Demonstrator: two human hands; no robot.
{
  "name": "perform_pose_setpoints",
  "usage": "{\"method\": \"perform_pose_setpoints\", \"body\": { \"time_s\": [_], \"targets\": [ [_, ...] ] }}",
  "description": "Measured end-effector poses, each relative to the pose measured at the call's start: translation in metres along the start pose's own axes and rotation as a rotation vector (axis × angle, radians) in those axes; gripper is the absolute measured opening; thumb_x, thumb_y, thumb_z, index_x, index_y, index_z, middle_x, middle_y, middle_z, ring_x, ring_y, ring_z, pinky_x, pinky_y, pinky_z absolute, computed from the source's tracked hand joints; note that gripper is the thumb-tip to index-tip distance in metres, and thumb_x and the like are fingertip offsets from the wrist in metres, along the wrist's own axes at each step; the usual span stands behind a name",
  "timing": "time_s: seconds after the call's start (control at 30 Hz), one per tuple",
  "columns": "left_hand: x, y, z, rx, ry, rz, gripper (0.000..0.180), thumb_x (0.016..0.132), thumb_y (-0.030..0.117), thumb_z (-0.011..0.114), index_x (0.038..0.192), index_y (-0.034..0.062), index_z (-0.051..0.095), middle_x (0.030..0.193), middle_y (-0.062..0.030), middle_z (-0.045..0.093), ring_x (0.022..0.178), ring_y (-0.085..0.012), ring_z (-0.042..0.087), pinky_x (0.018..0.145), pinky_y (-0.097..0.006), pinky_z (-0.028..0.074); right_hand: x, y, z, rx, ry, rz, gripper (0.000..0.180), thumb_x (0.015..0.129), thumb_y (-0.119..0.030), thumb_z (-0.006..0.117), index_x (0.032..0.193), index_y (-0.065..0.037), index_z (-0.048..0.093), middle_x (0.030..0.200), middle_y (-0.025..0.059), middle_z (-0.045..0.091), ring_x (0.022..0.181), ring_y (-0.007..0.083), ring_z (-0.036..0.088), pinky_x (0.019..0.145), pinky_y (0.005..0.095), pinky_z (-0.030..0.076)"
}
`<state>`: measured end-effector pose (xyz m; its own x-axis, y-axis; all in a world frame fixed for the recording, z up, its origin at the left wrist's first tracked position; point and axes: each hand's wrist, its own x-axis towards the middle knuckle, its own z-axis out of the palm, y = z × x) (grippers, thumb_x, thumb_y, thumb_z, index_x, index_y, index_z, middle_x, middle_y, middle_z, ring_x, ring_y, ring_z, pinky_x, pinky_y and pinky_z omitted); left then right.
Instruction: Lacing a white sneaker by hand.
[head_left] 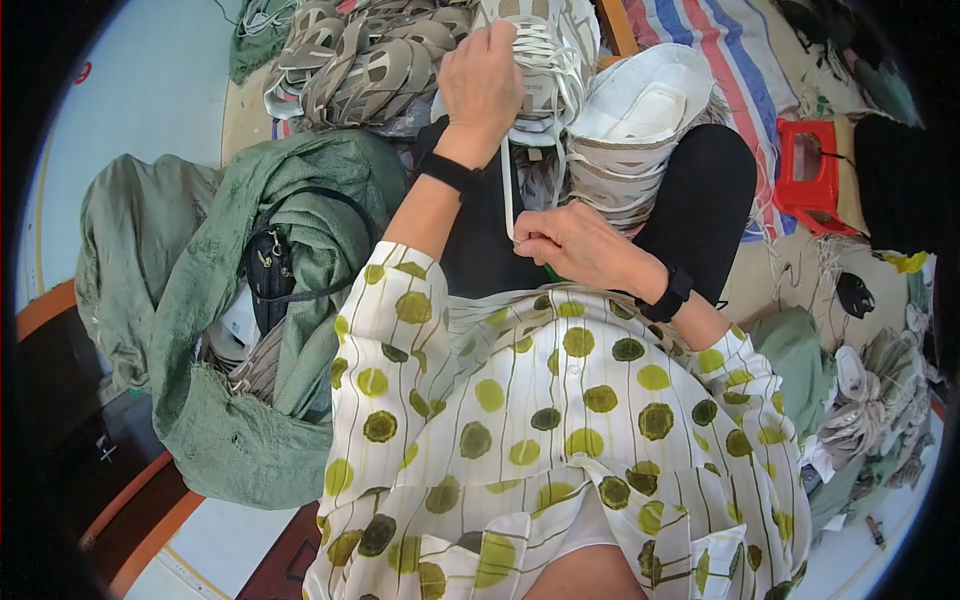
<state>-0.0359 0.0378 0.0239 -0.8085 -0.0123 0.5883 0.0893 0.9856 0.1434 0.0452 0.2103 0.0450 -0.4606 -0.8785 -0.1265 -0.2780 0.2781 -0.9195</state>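
Observation:
My left hand [481, 88] is closed, knuckles up, against the left side of a pale beige-and-white shoe upper [540, 100] with white laces. Its fingertips and whatever they grip are hidden. Lower down, in front of my lap, my right hand [585, 245] pinches the end of a flat white shoelace [507, 190]. The lace runs nearly straight up from there to the edge of my left hand. Beside the upper, a nested stack of beige shoe uppers [625, 180] with white linings leans between my black-clad knees.
More grey-brown shoe uppers [385, 75] are heaped at the far left. A green cloth sack [240, 430] with a small black bag [270, 265] stands at my left. To the right are a red plastic stool [808, 175], a striped woven sheet [735, 90] and bundled uppers [865, 390].

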Motion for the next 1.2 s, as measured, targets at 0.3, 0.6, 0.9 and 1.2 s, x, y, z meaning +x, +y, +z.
{"method": "perform_pose_setpoints", "body": {
  "time_s": [0.3, 0.6, 0.9, 1.2],
  "targets": [
    [0.006, -0.002, -0.010, 0.111, -0.091, -0.028, 0.023, 0.067, 0.008, 0.056, 0.088, 0.0075, 0.047, 0.072, -0.0085, 0.054, 0.067, -0.0256, 0.057, 0.060, -0.038, 0.040, -0.003, -0.001, 0.015, 0.081, 0.073, 0.018, 0.013, 0.077, -0.012, 0.055, 0.074, 0.000, 0.051, 0.058, 0.0155, 0.053, 0.056, 0.0337, 0.053, 0.051, 0.0372, 0.039],
    [0.030, -0.014, -0.025, -0.614, -0.398, -0.269, 0.030, 0.068, 0.012, 0.052, 0.096, 0.0022, 0.051, 0.069, -0.0068, 0.054, 0.063, -0.0146, 0.052, 0.059, -0.026, 0.041, -0.003, 0.007, 0.033, 0.108, 0.211, -0.040, 0.012, 0.077, -0.012, 0.054, 0.072, -0.001, 0.053, 0.062, 0.0141, 0.054, 0.060, 0.0339, 0.053, 0.051, 0.0385, 0.040],
    [0.014, -0.028, -0.018, -0.885, -0.482, -0.139, 0.029, 0.069, 0.000, 0.052, 0.098, 0.0031, 0.051, 0.078, -0.0020, 0.051, 0.070, -0.0094, 0.048, 0.063, -0.022, 0.041, -0.009, 0.006, 0.043, -0.249, -0.095, -0.210, 0.013, 0.077, -0.015, 0.054, 0.072, -0.002, 0.053, 0.067, 0.0119, 0.056, 0.062, 0.0309, 0.056, 0.054, 0.0377, 0.043],
    [0.000, -0.028, -0.022, -0.423, -0.200, -0.027, 0.026, 0.070, 0.005, 0.059, 0.095, 0.0064, 0.053, 0.080, -0.0098, 0.055, 0.067, -0.0241, 0.056, 0.062, -0.033, 0.046, -0.015, 0.003, -0.041, 0.003, 0.492, 0.033, 0.013, 0.079, -0.011, 0.052, 0.087, -0.001, 0.058, 0.078, 0.0124, 0.058, 0.070, 0.0276, 0.057, 0.064, 0.0312, 0.044]
  ]
}}
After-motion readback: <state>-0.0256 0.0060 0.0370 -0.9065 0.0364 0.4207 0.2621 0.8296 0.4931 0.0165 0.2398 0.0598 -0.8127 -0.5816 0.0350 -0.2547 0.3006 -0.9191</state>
